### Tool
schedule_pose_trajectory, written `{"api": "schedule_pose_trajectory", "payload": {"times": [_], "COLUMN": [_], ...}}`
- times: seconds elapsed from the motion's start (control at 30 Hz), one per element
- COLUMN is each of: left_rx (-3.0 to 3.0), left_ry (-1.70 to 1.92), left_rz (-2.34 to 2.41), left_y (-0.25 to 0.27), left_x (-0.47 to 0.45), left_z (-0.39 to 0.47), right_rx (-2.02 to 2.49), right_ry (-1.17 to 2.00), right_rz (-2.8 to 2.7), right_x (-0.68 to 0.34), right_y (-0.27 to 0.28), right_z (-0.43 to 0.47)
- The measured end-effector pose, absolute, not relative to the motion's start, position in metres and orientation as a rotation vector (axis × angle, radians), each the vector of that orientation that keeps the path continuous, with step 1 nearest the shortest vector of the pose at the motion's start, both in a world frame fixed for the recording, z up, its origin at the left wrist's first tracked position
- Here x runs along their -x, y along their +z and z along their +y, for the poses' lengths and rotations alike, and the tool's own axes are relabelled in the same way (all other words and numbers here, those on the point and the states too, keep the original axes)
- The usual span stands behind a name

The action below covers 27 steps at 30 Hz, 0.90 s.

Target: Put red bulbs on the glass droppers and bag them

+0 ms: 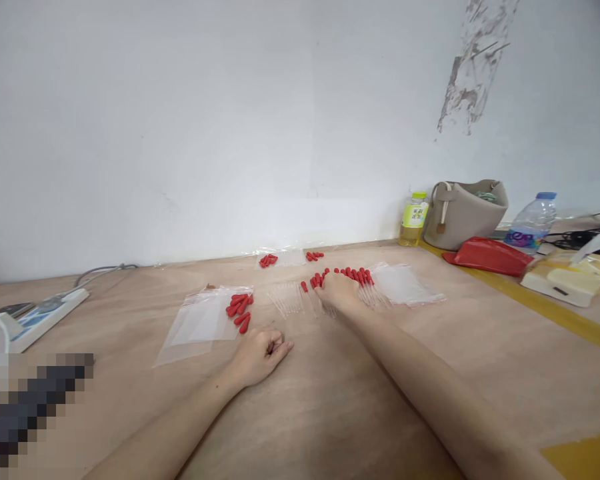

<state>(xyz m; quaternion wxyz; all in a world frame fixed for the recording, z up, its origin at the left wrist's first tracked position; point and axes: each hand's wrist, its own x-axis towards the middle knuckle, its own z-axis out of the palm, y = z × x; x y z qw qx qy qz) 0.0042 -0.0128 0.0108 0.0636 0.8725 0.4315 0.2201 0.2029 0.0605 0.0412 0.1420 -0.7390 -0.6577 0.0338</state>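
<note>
My right hand (340, 291) reaches over a row of glass droppers with red rubber bulbs (361, 276). Its fingers are pinched together at a dropper near the row's left end; the palm side is hidden. One dropper (304, 287) lies just left of these fingertips. Farther left, thin bare glass tubes (286, 299) lie side by side. My left hand (260, 357) rests on the table with fingers curled in and nothing visible in them. Just beyond it, several loose red bulbs (239, 305) lie at the edge of flat clear plastic bags (199, 320).
More red bulbs (269, 261) and a clear bag (293, 257) lie by the wall. Another plastic bag (407, 283) is right of the droppers. A tea bottle (413, 220), handbag (465, 217), water bottle (533, 223), red pouch (493, 256) and tissue pack (563, 277) stand right; a power strip (53, 320) lies left.
</note>
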Motion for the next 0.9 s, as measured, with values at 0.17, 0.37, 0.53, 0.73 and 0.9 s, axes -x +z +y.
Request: {"api": "schedule_pose_trajectory", "payload": {"times": [0.17, 0.37, 0.53, 0.73, 0.9], "left_rx": [-2.645, -2.634, -2.588, -2.644, -2.715], "left_ry": [0.669, 0.762, 1.062, 0.759, 0.412], "left_rz": [1.31, 1.316, 1.628, 2.019, 1.997], "left_y": [0.009, 0.007, 0.027, 0.043, 0.037], "left_x": [-0.002, -0.003, 0.021, 0.056, 0.048], "left_z": [-0.011, -0.013, 0.01, 0.054, 0.071], "right_rx": [1.99, 2.054, 2.078, 2.016, 1.934], "right_ry": [0.086, 0.151, 0.168, 0.123, -0.001], "right_rz": [-1.981, -2.004, -2.042, -2.106, -2.148], "right_x": [-0.182, -0.166, -0.163, -0.17, -0.194], "right_y": [0.035, 0.033, 0.034, 0.043, 0.05], "right_z": [0.057, 0.069, 0.073, 0.056, 0.02]}}
